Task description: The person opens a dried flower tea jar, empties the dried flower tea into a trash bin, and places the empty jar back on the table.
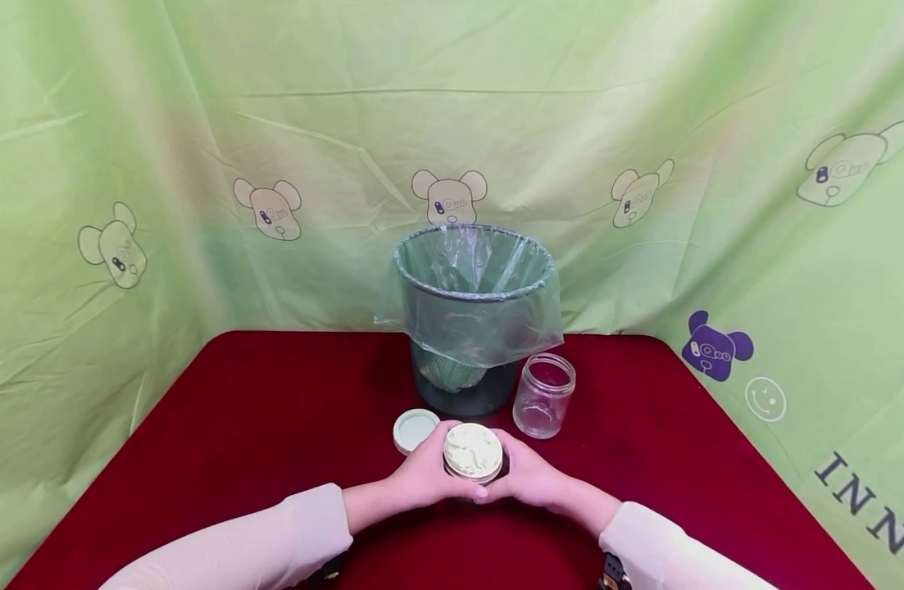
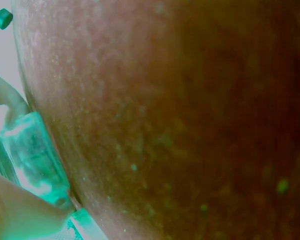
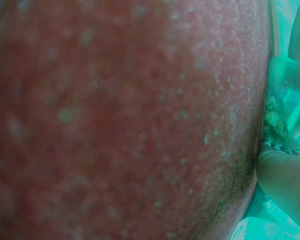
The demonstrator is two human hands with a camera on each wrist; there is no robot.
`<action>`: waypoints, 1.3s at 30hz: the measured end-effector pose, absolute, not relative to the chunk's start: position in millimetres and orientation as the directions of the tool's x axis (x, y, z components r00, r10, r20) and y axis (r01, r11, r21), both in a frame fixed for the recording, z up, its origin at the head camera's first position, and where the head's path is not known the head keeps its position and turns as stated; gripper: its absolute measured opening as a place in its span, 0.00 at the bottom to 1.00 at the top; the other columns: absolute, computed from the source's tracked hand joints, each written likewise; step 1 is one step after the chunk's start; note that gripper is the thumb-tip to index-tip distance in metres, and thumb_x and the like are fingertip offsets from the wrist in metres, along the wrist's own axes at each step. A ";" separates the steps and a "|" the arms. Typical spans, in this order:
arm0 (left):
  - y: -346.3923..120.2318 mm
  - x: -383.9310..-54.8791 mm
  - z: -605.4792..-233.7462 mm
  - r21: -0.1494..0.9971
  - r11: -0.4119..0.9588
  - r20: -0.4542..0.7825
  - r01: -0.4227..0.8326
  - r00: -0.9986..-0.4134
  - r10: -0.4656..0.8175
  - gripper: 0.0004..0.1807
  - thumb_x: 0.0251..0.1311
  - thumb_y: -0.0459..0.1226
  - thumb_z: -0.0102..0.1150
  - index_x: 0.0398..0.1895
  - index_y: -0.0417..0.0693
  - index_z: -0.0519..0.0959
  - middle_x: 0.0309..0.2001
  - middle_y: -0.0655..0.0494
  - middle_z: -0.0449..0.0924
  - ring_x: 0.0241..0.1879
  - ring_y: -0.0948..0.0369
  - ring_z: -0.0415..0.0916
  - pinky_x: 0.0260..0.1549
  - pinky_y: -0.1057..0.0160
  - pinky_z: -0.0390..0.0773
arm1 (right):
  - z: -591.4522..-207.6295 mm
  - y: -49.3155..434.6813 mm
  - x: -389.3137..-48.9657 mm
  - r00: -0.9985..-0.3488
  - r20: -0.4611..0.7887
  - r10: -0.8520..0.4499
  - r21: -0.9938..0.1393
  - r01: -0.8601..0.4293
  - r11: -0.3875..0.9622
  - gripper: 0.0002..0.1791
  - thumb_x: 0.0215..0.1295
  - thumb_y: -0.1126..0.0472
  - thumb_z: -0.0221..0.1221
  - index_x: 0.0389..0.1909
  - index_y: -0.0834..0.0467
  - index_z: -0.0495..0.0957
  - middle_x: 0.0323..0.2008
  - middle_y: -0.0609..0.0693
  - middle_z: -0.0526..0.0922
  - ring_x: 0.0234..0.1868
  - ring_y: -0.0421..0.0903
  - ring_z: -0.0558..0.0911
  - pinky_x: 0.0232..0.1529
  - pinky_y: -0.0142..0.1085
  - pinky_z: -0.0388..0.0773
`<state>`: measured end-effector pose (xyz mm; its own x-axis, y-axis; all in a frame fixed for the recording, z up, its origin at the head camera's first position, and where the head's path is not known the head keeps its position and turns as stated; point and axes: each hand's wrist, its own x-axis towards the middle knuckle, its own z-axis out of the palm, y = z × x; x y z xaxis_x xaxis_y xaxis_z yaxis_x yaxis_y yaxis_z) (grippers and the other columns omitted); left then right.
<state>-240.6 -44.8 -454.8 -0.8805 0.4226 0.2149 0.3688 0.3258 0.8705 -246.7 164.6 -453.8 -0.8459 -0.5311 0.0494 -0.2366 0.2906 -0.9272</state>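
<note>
Both hands hold a round glass jar (image 1: 473, 452) between them, close over the red table. Its top is pale and mottled, with a thin golden edge. My left hand (image 1: 427, 474) curls round its left side, and my right hand (image 1: 529, 475) grips the right side; the thumbs meet at the front. In the right wrist view the jar (image 3: 285, 110) looks see-through, with lumpy bits inside. Part of its glass wall (image 2: 35, 155) shows in the left wrist view. Just left of the left hand lies a pale round lid (image 1: 415, 430).
Behind the hands stands a dark mesh waste bin (image 1: 462, 401), lined with a clear plastic bag (image 1: 488, 328). An uncovered clear glass jar (image 1: 543, 401) is upright at the bin's right. Green printed cloth (image 1: 333, 147) hangs around the red-covered table (image 1: 289, 410).
</note>
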 end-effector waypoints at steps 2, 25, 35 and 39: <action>-44.1 -239.1 -454.5 0.866 0.333 0.222 0.373 -0.883 0.413 0.46 0.35 0.48 0.82 0.60 0.48 0.66 0.51 0.64 0.74 0.52 0.63 0.71 0.54 0.60 0.69 | -453.6 164.6 -246.0 -0.842 0.059 -0.536 -0.925 -0.248 0.287 0.45 0.44 0.62 0.76 0.64 0.62 0.65 0.55 0.51 0.75 0.55 0.45 0.73 0.56 0.30 0.67; -68.2 -269.2 -439.2 0.927 0.215 0.080 0.309 -0.720 0.689 0.48 0.42 0.31 0.77 0.68 0.41 0.60 0.59 0.55 0.69 0.59 0.62 0.67 0.58 0.67 0.64 | -456.6 164.3 -246.6 -0.846 0.047 -0.531 -0.925 -0.237 0.297 0.45 0.42 0.63 0.77 0.63 0.62 0.65 0.55 0.50 0.76 0.56 0.48 0.73 0.57 0.30 0.66; -68.6 -278.4 -443.1 0.949 0.138 0.092 0.284 -0.667 0.739 0.41 0.43 0.27 0.73 0.63 0.38 0.63 0.53 0.54 0.74 0.54 0.62 0.71 0.56 0.67 0.67 | -454.5 163.3 -246.2 -0.850 0.043 -0.526 -0.925 -0.233 0.301 0.45 0.43 0.63 0.76 0.63 0.63 0.65 0.55 0.50 0.75 0.56 0.48 0.72 0.57 0.30 0.66; -67.4 -277.6 -444.6 0.949 0.129 0.107 0.289 -0.675 0.730 0.41 0.43 0.28 0.73 0.62 0.37 0.63 0.53 0.53 0.75 0.54 0.62 0.72 0.56 0.67 0.67 | -455.1 164.1 -247.0 -0.850 0.047 -0.525 -0.921 -0.241 0.307 0.45 0.43 0.63 0.76 0.63 0.62 0.65 0.54 0.50 0.76 0.56 0.47 0.73 0.57 0.30 0.66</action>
